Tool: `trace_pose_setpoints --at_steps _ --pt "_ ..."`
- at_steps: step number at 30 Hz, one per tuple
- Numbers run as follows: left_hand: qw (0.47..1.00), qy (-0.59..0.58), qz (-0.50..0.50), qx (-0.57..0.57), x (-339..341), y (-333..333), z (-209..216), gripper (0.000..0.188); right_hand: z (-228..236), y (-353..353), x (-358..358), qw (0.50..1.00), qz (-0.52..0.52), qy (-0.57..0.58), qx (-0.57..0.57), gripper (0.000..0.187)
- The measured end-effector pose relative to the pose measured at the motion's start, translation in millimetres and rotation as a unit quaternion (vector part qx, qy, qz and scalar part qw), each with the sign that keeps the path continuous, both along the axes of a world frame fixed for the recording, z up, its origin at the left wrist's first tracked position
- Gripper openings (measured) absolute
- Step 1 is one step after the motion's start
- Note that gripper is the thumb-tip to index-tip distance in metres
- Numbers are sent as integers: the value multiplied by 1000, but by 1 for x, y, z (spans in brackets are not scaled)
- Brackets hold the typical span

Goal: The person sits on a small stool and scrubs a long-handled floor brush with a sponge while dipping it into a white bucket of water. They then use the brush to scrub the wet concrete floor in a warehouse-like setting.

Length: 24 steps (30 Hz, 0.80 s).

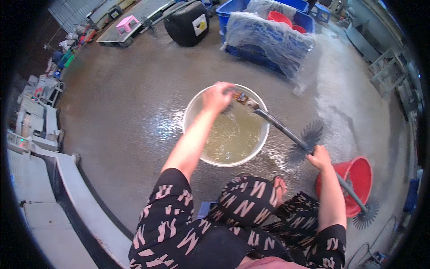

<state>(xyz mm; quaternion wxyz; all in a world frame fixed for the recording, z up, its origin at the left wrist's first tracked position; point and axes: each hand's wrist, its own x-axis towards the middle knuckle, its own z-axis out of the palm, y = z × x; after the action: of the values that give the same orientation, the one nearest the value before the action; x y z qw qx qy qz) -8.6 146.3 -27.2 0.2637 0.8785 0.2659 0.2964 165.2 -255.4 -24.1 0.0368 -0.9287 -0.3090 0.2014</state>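
A long dark grey shaft (280, 125) with toothed round discs slants across a large white tub (188, 117) of murky water. My right hand (320, 158) is closed round the shaft just below one dark disc (312, 134). Another toothed disc (366, 215) sits near its lower right end. Over the tub's far rim, my left hand (218, 97) curls its fingers at the shaft's far end, beside brown, rusty-looking fittings (242, 97). A dark piece shows under that hand at the water; its shape is partly hidden.
A red bucket (368, 179) stands at my right, under the shaft. Ahead are blue crates (264, 53) draped with clear plastic and a black drum (186, 27). A pink stool (127, 24) is far left. Pale machinery (33, 188) lines the left side; the concrete floor (121, 89) is wet.
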Motion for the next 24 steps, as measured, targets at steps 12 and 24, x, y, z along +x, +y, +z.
trace_pose_setpoints --at_steps 12,24 --pt "994 69 -8 79 12 -12 12 22 -8 -7 6 1000 -9 -2 5 52" --pt "991 26 128 7 20 12 14 24 4 9 -2 1000 -2 -22 19 54"
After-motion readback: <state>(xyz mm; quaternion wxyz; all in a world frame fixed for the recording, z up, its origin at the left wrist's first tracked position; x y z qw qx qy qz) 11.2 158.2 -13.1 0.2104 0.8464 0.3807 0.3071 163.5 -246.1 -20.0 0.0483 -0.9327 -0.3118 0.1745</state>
